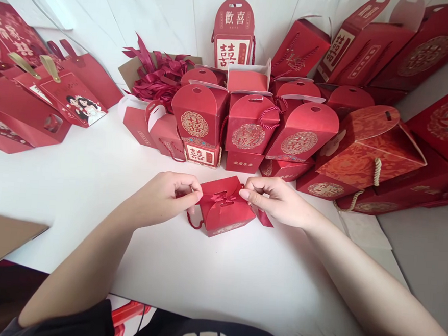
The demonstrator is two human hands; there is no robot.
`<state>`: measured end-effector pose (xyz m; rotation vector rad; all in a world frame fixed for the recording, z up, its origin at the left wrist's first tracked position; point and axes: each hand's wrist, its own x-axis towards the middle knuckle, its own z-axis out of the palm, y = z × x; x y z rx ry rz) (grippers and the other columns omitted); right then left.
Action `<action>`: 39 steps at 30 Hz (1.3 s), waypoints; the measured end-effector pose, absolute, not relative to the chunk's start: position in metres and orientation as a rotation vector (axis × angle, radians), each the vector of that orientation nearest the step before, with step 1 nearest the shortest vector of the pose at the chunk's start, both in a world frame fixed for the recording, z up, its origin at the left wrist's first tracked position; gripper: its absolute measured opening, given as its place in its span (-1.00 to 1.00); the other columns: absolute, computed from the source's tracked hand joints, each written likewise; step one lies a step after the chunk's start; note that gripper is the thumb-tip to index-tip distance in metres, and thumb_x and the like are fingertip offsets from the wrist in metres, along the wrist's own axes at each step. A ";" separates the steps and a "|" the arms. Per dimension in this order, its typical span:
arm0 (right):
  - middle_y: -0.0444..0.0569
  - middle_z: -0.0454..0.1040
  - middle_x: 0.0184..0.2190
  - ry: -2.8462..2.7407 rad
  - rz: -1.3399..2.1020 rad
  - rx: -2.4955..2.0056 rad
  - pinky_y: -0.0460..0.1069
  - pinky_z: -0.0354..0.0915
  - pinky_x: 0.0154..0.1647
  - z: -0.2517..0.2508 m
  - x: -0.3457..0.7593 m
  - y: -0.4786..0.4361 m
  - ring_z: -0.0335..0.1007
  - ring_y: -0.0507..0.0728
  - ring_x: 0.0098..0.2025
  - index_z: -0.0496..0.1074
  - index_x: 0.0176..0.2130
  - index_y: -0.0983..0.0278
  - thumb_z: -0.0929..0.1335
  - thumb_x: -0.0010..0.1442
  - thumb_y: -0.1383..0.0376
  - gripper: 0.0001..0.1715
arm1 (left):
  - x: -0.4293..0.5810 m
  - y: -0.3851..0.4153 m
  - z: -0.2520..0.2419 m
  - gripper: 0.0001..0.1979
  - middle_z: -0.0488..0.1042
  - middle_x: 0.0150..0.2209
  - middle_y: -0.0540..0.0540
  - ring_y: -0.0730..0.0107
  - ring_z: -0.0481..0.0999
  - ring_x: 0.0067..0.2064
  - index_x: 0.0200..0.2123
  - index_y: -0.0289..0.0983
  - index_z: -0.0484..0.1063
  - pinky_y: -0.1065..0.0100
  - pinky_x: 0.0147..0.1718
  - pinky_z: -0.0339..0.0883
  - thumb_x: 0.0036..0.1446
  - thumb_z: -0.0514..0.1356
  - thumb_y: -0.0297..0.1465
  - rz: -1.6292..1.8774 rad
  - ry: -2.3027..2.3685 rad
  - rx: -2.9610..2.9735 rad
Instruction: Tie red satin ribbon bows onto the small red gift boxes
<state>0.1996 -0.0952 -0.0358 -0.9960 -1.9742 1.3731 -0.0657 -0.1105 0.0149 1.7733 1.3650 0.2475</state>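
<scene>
1. Small red box [224,211] sits on the white desk [93,179], near its front edge, between both hands and just in front of a stacked row of bigger red gift boxes [249,129].
2. A red ribbon [222,198] crosses the top of the box; a bow or knot shows at the middle, its loops too small to read clearly. A loose tail lies at the right side [263,218], and a cord loop [193,222] hangs at the lower left.
3. Left hand [168,197]: grip clenched, thumb and fingertips pinching the left ribbon end at the box's top corner.
4. Right hand [279,200]: grip clenched likewise, pinching the right ribbon end just beside the other top corner.
5. Judgement: the step in hand looks like drawing the bow snug. To do it well, pull both ends evenly and level, so the knot stays centred over the flap.
6. Judgement: keep the pull gentle; the box is light card and may tip or slide on the smooth desk, or the flap may crease.
7. Elsewhere: a heap of spare ribbons [159,76] behind at left, and red paper bags [60,100] at far left.
</scene>
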 end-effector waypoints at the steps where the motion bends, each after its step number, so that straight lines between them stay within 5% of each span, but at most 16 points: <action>1: -0.18 0.23 -0.54 -1.964 1.370 -1.007 -0.08 0.08 -0.49 -0.035 0.199 -0.096 0.12 -0.03 -0.52 0.20 -0.51 0.26 0.29 0.31 -0.02 -0.48 | -0.064 -0.111 0.014 -0.72 0.49 -0.50 0.01 0.47 0.44 -0.45 -0.41 -0.27 0.45 0.49 -0.49 0.25 0.25 0.12 -0.23 0.263 1.352 1.731; 8: -0.16 0.24 -0.51 -1.988 1.269 -1.011 -0.08 0.08 -0.47 -0.033 0.198 -0.096 0.12 -0.03 -0.50 0.21 -0.50 0.26 0.31 0.30 0.00 -0.50 | -0.055 -0.109 0.005 -0.64 0.34 -0.61 0.05 0.63 0.22 -0.59 -0.53 -0.32 0.38 0.54 -0.59 0.11 0.21 0.19 -0.19 0.364 1.327 1.713; 23: -0.18 0.32 -0.55 -1.985 1.138 -1.080 -0.10 0.11 -0.46 -0.038 0.196 -0.094 0.20 -0.02 -0.51 0.29 -0.50 0.27 0.33 0.28 0.02 -0.54 | -0.056 -0.105 0.004 -0.68 0.54 -0.45 -0.01 0.66 0.23 -0.60 -0.43 -0.31 0.41 0.56 -0.61 0.12 0.26 0.15 -0.20 0.263 1.208 1.666; 39: -0.19 0.30 -0.61 -1.942 1.278 -0.999 -0.11 0.12 -0.52 -0.041 0.200 -0.092 0.19 -0.03 -0.56 0.23 -0.53 0.26 0.35 0.28 0.04 -0.51 | -0.061 -0.096 -0.002 -0.58 0.36 -0.55 0.03 0.62 0.18 -0.61 -0.50 -0.30 0.32 0.52 -0.70 -0.02 0.16 0.22 -0.06 0.172 1.166 1.548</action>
